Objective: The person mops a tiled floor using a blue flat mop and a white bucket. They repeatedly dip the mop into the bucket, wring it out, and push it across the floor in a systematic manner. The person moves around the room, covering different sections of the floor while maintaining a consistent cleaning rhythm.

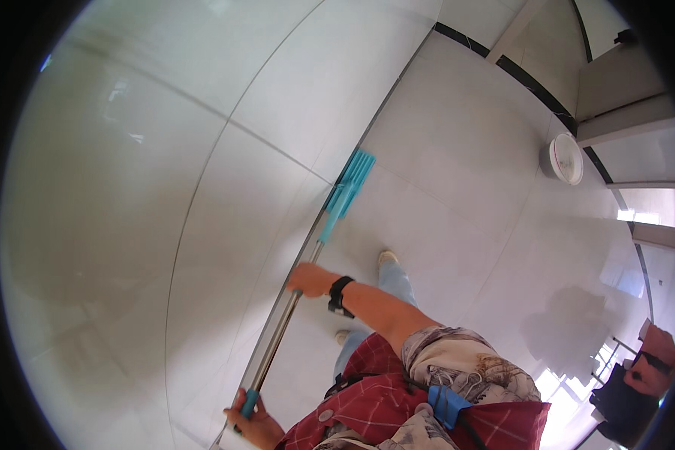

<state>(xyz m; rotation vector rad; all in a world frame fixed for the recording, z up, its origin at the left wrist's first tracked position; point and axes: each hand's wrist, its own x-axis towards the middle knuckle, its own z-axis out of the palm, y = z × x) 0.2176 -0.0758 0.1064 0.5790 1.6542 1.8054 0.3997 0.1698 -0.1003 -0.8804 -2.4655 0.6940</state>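
Observation:
My right hand [314, 280], with a black watch on its wrist, grips the metal pole [278, 332] of a mop partway along its length. My left hand [255, 423] is wrapped around the teal grip [250, 403] at the pole's near end. At the far end, the ribbed teal mop head [351, 183] rests along the dark seam where the floor meets the large glossy tiles on the left. The underside of the mop head is hidden.
A white bucket [565, 159] stands on the tiled floor [455, 112] by the black skirting [537, 90] at upper right. My shoes [388, 257] are just right of the pole. Dark and reddish items [635, 388], hard to make out, sit at lower right.

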